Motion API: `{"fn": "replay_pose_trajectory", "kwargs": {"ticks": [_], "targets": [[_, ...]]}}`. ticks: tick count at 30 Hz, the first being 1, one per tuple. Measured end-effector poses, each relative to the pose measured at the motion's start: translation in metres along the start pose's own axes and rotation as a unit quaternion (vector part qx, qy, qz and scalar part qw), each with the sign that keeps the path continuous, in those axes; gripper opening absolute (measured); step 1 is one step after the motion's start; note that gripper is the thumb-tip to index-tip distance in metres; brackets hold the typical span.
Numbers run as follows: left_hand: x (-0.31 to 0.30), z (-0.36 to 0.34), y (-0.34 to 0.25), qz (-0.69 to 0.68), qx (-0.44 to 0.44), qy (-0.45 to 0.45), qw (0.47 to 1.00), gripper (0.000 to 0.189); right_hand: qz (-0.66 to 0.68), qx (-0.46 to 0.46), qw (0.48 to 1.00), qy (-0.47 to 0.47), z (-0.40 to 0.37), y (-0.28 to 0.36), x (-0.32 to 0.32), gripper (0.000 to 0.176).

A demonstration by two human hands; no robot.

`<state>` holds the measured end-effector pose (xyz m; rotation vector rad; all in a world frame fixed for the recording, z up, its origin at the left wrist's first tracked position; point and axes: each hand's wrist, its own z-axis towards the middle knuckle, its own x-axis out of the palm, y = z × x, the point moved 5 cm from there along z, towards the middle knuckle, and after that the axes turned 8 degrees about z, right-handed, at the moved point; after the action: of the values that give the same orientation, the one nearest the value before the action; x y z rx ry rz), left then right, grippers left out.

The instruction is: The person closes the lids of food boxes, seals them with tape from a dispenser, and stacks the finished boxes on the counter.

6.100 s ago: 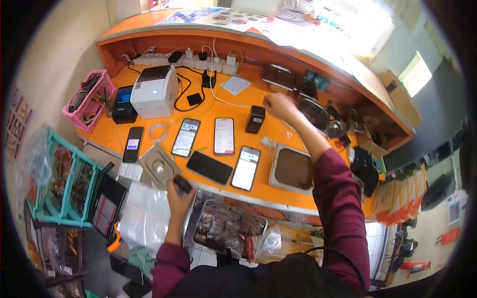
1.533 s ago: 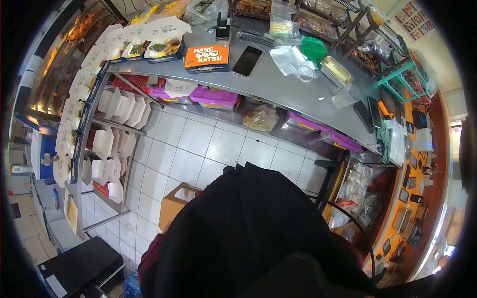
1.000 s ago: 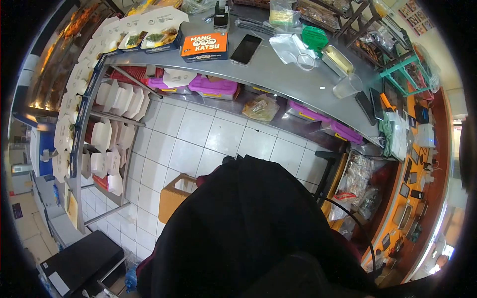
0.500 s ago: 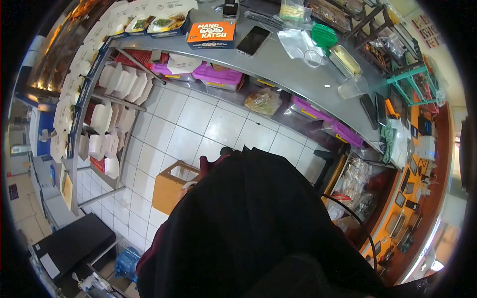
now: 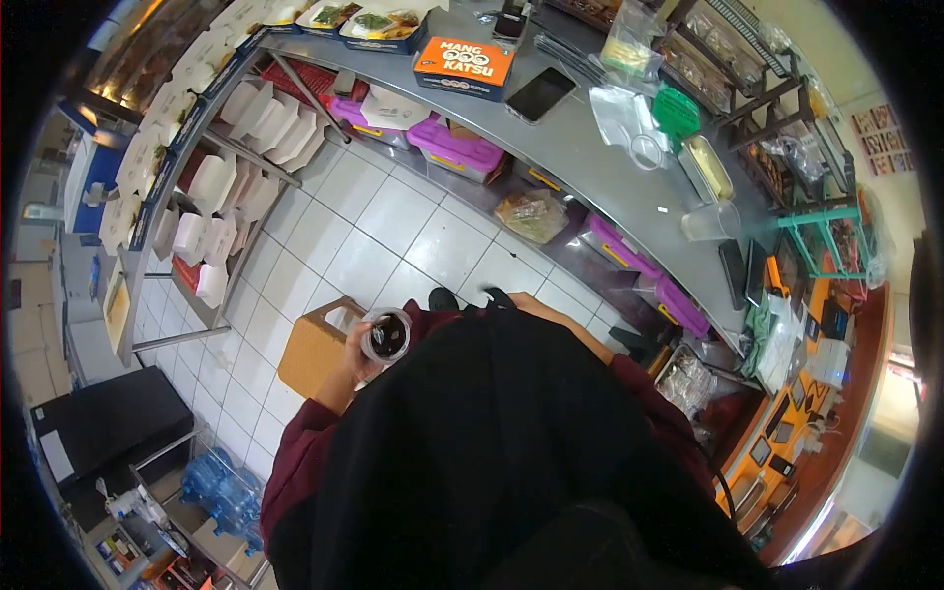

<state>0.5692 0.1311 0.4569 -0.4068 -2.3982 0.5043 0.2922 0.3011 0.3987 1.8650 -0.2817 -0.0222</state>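
Observation:
My left hand (image 5: 358, 356) is closed around a clear plastic cup (image 5: 380, 352), seen from above with dark liquid and pale bits inside. The cup is held low in front of my body, over the edge of a brown cardboard box (image 5: 313, 356) that stands on the floor. My right hand (image 5: 531, 307) shows only in part at the front of the black cloth (image 5: 492, 423) that covers my body. Its fingers are hidden by the cloth, so I cannot tell what they hold.
A grey metal counter (image 5: 551, 138) curves ahead, bearing an orange box (image 5: 462, 65), a phone (image 5: 541, 94) and an upright plastic cup (image 5: 710, 222). Purple-lidded bins (image 5: 457, 147) sit beneath it. Open food boxes (image 5: 383, 28) line the left side. Blue water bottles (image 5: 218, 487) stand at lower left.
My left hand has come out from behind the black cloth with the plastic cup. My right hand and both maroon sleeves now show. The view has turned slightly, shifting the counter right.

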Motion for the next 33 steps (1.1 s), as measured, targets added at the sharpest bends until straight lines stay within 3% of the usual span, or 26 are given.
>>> {"fn": "replay_pose_trajectory", "kwargs": {"ticks": [3,7,8,10,16,17,19,20,22,26,27,28,29,31,32,33], "targets": [[0.009,-0.01,0.002,-0.054,0.055,-0.067,0.995,0.054,-0.04,0.009,0.999,0.0,0.023,-0.005,-0.001,0.025],[-0.01,-0.006,-0.004,-0.128,0.116,-0.143,0.975,0.053,0.073,0.162,0.967,-0.184,0.036,-0.023,-0.022,0.026],[-0.022,-0.003,-0.004,-0.154,0.13,-0.153,0.967,0.053,0.11,0.165,0.958,-0.207,0.04,-0.027,-0.024,0.022],[-0.039,0.001,-0.002,-0.126,0.109,-0.178,0.97,0.053,0.149,0.196,0.951,-0.189,0.044,-0.032,-0.022,0.035],[-0.043,0.005,-0.005,-0.15,0.055,-0.202,0.966,0.053,0.213,0.253,0.893,-0.306,0.059,-0.111,-0.018,0.078],[-0.041,0.002,-0.009,-0.137,0.076,-0.212,0.965,0.053,0.128,0.25,0.905,-0.321,0.055,-0.116,-0.022,0.088],[-0.035,-0.007,-0.02,-0.111,0.121,-0.228,0.96,0.052,0.018,0.277,0.889,-0.365,0.041,-0.118,-0.029,0.083],[-0.037,-0.005,-0.021,-0.123,0.1,-0.212,0.964,0.052,-0.038,0.289,0.874,-0.388,0.035,-0.114,-0.032,0.08],[-0.05,0.002,-0.032,-0.145,0.063,-0.176,0.972,0.05,-0.13,0.288,0.896,-0.312,0.059,-0.125,-0.03,0.074],[-0.07,0.014,-0.043,-0.066,0.017,-0.122,0.99,0.049,-0.306,0.243,0.902,-0.181,0.095,-0.09,-0.017,0.055],[-0.071,0.014,-0.047,-0.058,0.014,-0.11,0.992,0.049,-0.297,0.205,0.911,-0.2,0.105,-0.069,-0.015,0.04],[-0.072,0.017,-0.053,-0.048,0.012,-0.096,0.994,0.048,-0.328,0.12,0.904,-0.246,0.11,-0.018,-0.006,0.028],[-0.072,0.019,-0.057,-0.055,0.006,-0.094,0.994,0.048,-0.321,-0.039,0.92,-0.221,0.126,0.008,0.0,0.03],[-0.067,0.018,-0.057,-0.067,-0.014,-0.093,0.993,0.048,-0.149,-0.183,0.971,-0.024,0.163,0.023,0.04,0.04],[-0.063,0.017,-0.057,-0.071,-0.023,-0.092,0.993,0.048,-0.179,-0.072,0.975,0.111,0.166,0.019,0.065,0.044],[-0.042,0.004,-0.068,0.003,0.047,-0.086,0.995,0.048,-0.197,0.02,0.957,0.211,0.17,-0.001,0.092,0.051]]}}
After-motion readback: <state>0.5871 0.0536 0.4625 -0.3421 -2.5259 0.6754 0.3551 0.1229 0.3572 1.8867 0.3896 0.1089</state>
